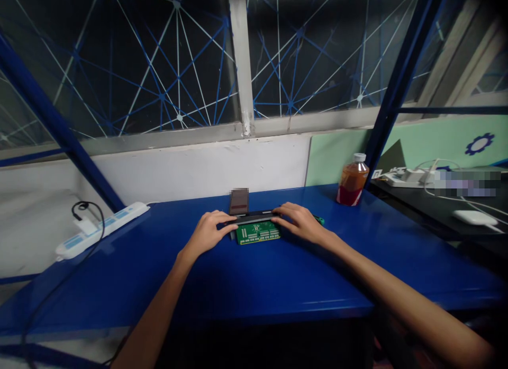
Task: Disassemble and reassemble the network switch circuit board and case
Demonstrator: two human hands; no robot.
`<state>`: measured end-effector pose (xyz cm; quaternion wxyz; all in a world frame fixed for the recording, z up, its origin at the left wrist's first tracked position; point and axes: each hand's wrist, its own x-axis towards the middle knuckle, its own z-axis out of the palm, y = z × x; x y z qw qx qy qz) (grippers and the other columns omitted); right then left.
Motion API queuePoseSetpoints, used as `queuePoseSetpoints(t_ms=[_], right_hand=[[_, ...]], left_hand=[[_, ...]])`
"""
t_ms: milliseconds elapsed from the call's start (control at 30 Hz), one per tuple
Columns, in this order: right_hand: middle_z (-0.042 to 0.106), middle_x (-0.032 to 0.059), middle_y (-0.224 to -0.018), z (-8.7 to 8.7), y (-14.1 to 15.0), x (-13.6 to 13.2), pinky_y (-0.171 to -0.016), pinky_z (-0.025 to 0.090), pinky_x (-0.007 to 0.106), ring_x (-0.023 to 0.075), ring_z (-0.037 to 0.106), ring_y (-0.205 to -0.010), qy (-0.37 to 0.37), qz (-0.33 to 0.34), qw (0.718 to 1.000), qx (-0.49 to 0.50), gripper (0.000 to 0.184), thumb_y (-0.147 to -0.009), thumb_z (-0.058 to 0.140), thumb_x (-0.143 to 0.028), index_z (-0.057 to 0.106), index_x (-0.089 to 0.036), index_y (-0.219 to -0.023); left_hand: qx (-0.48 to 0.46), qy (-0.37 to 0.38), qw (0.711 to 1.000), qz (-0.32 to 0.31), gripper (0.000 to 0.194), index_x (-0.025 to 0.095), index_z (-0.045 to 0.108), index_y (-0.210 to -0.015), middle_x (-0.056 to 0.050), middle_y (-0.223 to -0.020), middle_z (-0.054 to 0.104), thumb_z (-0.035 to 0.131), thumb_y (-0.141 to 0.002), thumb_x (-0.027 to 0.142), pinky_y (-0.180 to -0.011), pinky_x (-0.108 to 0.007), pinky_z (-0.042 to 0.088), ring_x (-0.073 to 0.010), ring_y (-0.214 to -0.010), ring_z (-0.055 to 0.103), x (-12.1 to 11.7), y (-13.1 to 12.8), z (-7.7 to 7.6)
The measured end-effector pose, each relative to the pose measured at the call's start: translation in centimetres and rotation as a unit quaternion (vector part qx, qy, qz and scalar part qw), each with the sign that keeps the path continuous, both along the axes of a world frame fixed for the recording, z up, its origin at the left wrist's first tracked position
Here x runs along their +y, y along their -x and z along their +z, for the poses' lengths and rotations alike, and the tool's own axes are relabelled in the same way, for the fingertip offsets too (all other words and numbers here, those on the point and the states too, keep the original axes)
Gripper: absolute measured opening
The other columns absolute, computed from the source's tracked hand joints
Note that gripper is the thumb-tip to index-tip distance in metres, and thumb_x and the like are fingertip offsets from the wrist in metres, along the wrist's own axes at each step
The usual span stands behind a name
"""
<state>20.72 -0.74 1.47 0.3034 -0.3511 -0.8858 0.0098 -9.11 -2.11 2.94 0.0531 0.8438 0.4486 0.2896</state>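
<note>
The left hand (208, 231) and right hand (299, 222), fingers nearly closed, pinch one long black bar (256, 218) by one flat green circuit board (259, 234), whose far edge seems hidden, on one shiny blue table (273, 284).

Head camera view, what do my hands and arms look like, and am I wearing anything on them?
Your left hand and right hand are ungloved. The left forearm and right forearm look slender, with no sleeves or watch showing. Small markings can't be made out.
</note>
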Motion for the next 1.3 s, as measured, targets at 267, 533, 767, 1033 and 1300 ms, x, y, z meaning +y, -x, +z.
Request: queuePoseSetpoints(t_ms=[267,533,767,1033,1300], right_hand=[[0.067,0.0084,-0.087,0.8,-0.3,-0.1,-0.073,0.044,0.032,0.0210,0.060,-0.080,0.030,-0.013,0.998,-0.048,0.032,-0.096,0.041,-0.041,0.063,-0.019,-0.104],[0.061,0.0105,-0.097,0.8,-0.6,-0.2,-0.078,0.045,0.034,0.0225,0.056,-0.090,0.048,0.031,0.995,-0.083,0.028,-0.092,0.050,-0.038,0.070,-0.019,-0.092],[0.058,0.0103,-0.098,-0.1,-0.4,0.2,-0.081,0.046,0.036,0.0229,0.053,-0.093,0.042,0.016,0.995,-0.088,0.024,-0.087,0.057,-0.039,0.069,-0.018,-0.085],[0.058,0.0107,-0.105,0.6,-1.8,0.9,-0.084,0.046,0.039,0.0252,0.054,-0.098,0.019,-0.032,0.998,-0.049,0.021,-0.090,0.052,-0.034,0.068,-0.021,-0.091],[0.062,0.0108,-0.100,1.2,-3.7,2.0,-0.081,0.047,0.038,0.0259,0.056,-0.098,0.012,-0.109,0.993,-0.043,0.027,-0.091,0.049,-0.039,0.068,-0.020,-0.090]], left_hand=[[0.043,0.038,0.998,-0.038,0.024,0.026,0.072,-0.097,-0.003,-0.100,0.070,0.052,-0.090,0.037,-0.084,-0.034,0.043,-0.0200,-0.093,0.058,0.0,-0.1,0.1],[0.111,0.048,0.991,-0.062,0.024,0.025,0.072,-0.086,-0.002,-0.096,0.061,0.051,-0.091,0.034,-0.082,-0.033,0.039,-0.0183,-0.089,0.053,-0.4,-0.6,-0.2],[0.107,0.035,0.992,-0.059,0.015,0.023,0.072,-0.090,-0.004,-0.096,0.059,0.058,-0.087,0.029,-0.082,-0.032,0.040,-0.0190,-0.092,0.054,-0.1,-1.1,-1.2],[0.132,0.008,0.991,0.008,0.015,0.024,0.072,-0.086,-0.003,-0.089,0.063,0.057,-0.087,0.029,-0.075,-0.033,0.036,-0.0205,-0.088,0.053,0.1,-1.6,-1.7],[0.146,-0.033,0.988,0.030,0.017,0.024,0.072,-0.083,-0.002,-0.088,0.066,0.056,-0.088,0.028,-0.073,-0.033,0.032,-0.0200,-0.087,0.055,0.1,-1.9,-2.1]])
